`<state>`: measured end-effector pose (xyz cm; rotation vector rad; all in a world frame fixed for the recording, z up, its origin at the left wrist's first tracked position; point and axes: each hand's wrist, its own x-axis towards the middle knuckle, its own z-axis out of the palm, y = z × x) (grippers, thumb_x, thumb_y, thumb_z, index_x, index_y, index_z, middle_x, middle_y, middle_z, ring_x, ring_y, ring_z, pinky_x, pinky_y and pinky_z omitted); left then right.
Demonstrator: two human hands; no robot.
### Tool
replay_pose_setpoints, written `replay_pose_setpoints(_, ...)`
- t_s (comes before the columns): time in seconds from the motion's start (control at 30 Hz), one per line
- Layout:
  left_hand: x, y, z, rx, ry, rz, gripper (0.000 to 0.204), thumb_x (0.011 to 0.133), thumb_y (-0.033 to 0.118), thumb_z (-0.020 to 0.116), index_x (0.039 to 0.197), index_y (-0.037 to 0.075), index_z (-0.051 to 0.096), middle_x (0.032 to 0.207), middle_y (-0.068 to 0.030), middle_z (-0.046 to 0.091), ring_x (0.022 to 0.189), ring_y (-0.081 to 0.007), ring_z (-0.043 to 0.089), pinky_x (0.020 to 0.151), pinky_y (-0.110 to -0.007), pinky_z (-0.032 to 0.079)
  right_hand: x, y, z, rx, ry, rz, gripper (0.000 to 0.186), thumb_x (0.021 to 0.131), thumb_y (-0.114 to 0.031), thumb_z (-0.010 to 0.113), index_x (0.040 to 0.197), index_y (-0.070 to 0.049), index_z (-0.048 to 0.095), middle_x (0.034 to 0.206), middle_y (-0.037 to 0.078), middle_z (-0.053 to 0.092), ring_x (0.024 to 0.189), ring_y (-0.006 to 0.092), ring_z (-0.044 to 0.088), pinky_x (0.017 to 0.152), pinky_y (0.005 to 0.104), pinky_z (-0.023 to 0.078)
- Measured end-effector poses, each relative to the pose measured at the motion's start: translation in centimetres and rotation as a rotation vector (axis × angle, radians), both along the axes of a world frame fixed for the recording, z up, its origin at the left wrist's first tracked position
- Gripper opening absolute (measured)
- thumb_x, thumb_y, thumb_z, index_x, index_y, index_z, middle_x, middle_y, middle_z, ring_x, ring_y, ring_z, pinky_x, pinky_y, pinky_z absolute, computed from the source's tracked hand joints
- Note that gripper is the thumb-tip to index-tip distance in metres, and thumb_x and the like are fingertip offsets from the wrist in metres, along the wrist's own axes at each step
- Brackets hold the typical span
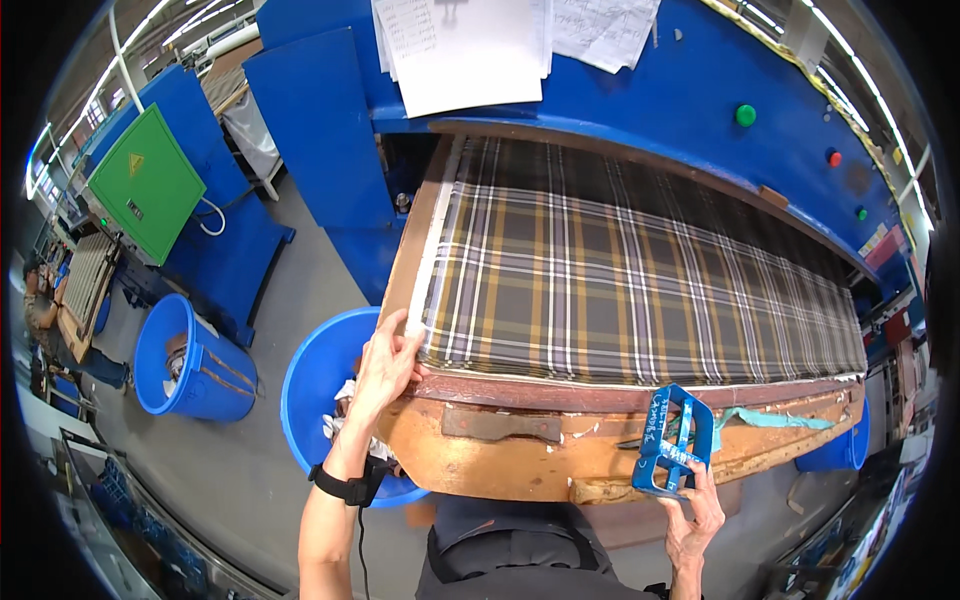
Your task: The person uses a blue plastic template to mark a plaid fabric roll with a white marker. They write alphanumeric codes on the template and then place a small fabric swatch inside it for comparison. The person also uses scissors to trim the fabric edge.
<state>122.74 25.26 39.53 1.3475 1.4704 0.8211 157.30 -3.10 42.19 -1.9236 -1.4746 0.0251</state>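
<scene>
A thick stack of plaid fabric [640, 280] in olive, yellow, grey and white lies on a board under the blue press. My left hand [390, 362] grips the stack's near left corner at the white edge strip [433, 270]. My right hand [695, 515] holds a blue metal cutting die [673, 440] with crossbars, upright against the front edge of the wooden board [520, 470]. Beside the die, a pale green cloth strip [775, 420] and a flat metal plate [500, 425] are on the board.
Blue bins stand left [170, 380], below my left arm [310, 370] and at right [830, 450]. A green electrical box [145, 185] is at left; another person [45, 310] stands beyond it. Papers [465, 55] and round buttons [745, 115] are on the press.
</scene>
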Motion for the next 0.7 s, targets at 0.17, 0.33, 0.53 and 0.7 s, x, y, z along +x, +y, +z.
replay_pose_setpoints(0.17, 0.4, -0.3, -0.3, -0.006, -0.148, 0.013, 0.058, 0.093, 0.008, 0.059, 0.144, 0.0, 0.034, 0.074, -0.006, 0.066, 0.057, -0.0079, 0.06, 0.05, -0.022, 0.048, 0.4, 2.7, -1.3, -0.029, -0.025, 0.056, 0.025, 0.065, -0.003, 0.079, 0.079, 0.002, 0.059, 0.125, 0.018, 0.062, 0.121, 0.0429, 0.053, 0.098, 0.0461, 0.045)
replay_pose_setpoints(0.33, 1.2, -1.3, -1.0, 0.083, -0.129, 0.077, 0.055, 0.092, 0.004, 0.061, 0.143, 0.005, 0.039, 0.073, 0.0019, 0.06, 0.059, -0.0021, 0.053, 0.052, -0.018, 0.047, 0.2, 4.5, -1.5, -0.103, -0.056, 0.059, 0.023, 0.067, -0.001, 0.078, 0.08, 0.002, 0.06, 0.124, 0.018, 0.062, 0.121, 0.0469, 0.052, 0.099, 0.0487, 0.043)
replay_pose_setpoints(0.53, 1.9, -1.9, -1.2, 0.03, -0.082, 0.22, 0.053, 0.09, 0.002, 0.062, 0.14, 0.007, 0.044, 0.067, 0.0071, 0.044, 0.056, -0.0007, 0.043, 0.048, -0.017, 0.037, 0.6, 5.5, -1.9, -0.085, -0.153, 0.159, 0.016, 0.071, -0.007, 0.074, 0.075, -0.001, 0.06, 0.109, 0.021, 0.067, 0.103, 0.0393, 0.064, 0.106, 0.0576, 0.037)
replay_pose_setpoints(0.7, 1.1, -2.8, -3.1, 0.094, -0.005, 0.27, 0.046, 0.093, -0.001, 0.056, 0.138, 0.005, 0.047, 0.068, 0.0066, 0.042, 0.056, -0.0006, 0.039, 0.049, -0.017, 0.032, 1.3, 5.5, -2.2, -0.228, -0.206, 0.202, 0.021, 0.063, -0.008, 0.076, 0.076, 0.0, 0.062, 0.115, 0.016, 0.065, 0.117, 0.0506, 0.052, 0.098, 0.048, 0.046)
